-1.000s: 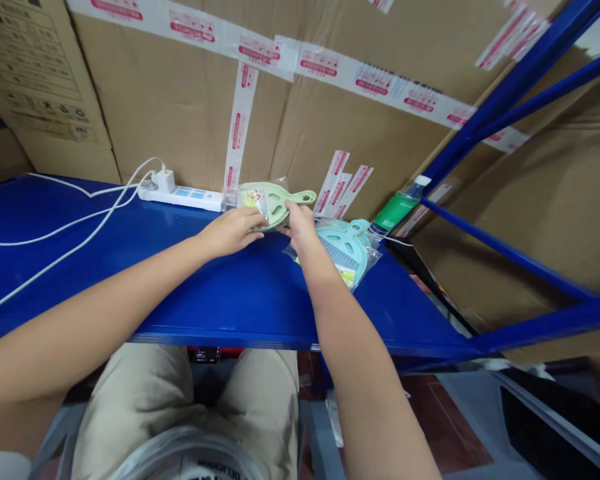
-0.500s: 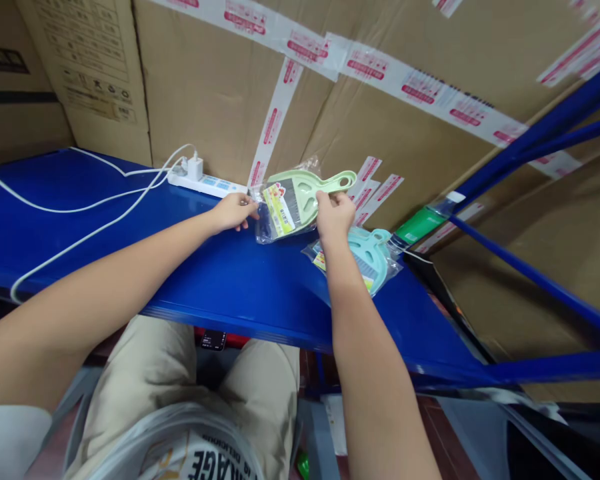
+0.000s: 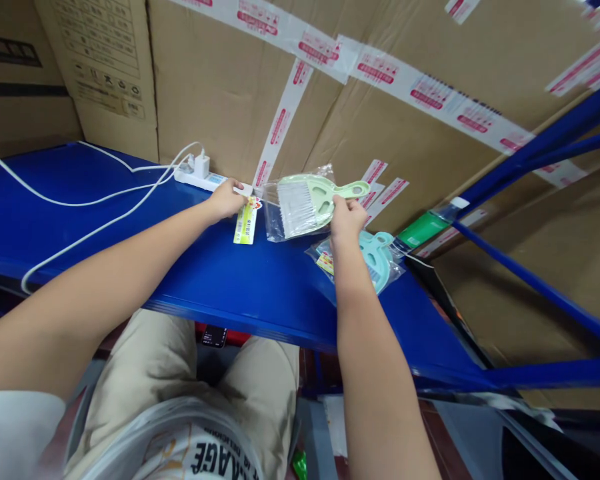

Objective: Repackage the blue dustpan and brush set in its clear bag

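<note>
My right hand [image 3: 349, 215] grips a pale green dustpan and brush set [image 3: 300, 205] near its handle, through a clear plastic bag [image 3: 276, 228]. White bristles face me inside the bag. Pinched in my left hand [image 3: 231, 198] is a yellow and white label card [image 3: 246, 223], apart from the bag and to its left. A second set, a light blue dustpan and brush [image 3: 377, 257] in clear wrapping, lies on the blue shelf just under my right wrist, partly covered by it.
A white power strip [image 3: 193, 176] with a plugged charger and white cables runs along the back of the blue shelf [image 3: 220, 287]. Taped cardboard [image 3: 220, 93] stands behind. At right, a green-labelled bottle [image 3: 427, 227] leans beside blue metal bars [image 3: 535, 267].
The label card has come out of the bag and is now in my left hand, drawn left. The white bristles it covered now show. My right hand still holds the green set.
</note>
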A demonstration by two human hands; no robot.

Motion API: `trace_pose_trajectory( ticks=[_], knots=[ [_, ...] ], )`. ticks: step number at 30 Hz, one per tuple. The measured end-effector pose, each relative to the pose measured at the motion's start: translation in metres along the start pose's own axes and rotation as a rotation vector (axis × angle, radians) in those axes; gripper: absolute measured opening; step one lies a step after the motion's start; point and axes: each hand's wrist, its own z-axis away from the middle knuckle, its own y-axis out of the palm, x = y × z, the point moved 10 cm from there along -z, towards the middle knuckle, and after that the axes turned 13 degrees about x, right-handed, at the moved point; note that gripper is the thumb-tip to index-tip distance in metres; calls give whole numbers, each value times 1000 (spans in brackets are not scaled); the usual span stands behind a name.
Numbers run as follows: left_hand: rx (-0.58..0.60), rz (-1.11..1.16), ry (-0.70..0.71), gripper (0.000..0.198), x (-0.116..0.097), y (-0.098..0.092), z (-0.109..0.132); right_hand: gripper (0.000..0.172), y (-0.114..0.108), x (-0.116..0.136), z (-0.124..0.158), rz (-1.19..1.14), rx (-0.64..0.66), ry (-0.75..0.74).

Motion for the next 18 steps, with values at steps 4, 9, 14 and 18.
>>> trace_pose_trajectory(
  ticks=[4,9,14,18],
  knots=[
    [-118,-380,134,44,1,-27,-3,19,-13,-17,2,-66,-93,137],
    [-206,-336,187,27,-39,-29,20,13,8,-28,3,-241,5,185],
    [-16,9,81,14,-54,9,28,11,27,-32,-2,-331,71,99],
    [-127,128,128,13,-57,1,34,16,25,-25,-4,-314,57,-48]
  ],
)
